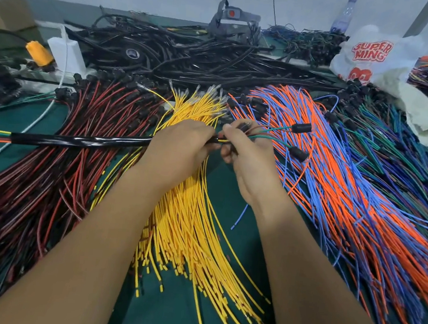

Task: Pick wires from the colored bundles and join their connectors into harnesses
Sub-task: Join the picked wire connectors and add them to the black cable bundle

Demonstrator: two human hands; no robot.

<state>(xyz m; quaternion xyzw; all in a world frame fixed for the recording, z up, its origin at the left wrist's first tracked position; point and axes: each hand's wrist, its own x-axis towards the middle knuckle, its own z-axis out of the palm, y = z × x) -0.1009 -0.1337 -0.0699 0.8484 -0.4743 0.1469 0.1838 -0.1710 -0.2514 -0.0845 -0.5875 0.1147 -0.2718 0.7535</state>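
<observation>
Black-sleeved harness of coloured wires [84, 141] stretches from the green table's [231, 189] left edge to mid-table, above the fanned bundle of yellow wires [190, 232]. The left hand [180, 143] curls around its sleeved end; the right hand [248, 149] pinches the loose green and red leads with black connectors [301, 127]. Orange and blue wires [348, 190] lie rightward, red and black wires [51, 161] leftward.

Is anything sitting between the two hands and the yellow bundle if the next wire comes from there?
Nothing visible does. The left hand and right hand hold the black-sleeved harness directly above the yellow bundle, whose terminal ends fan out uncovered just beyond the fingers.
</observation>
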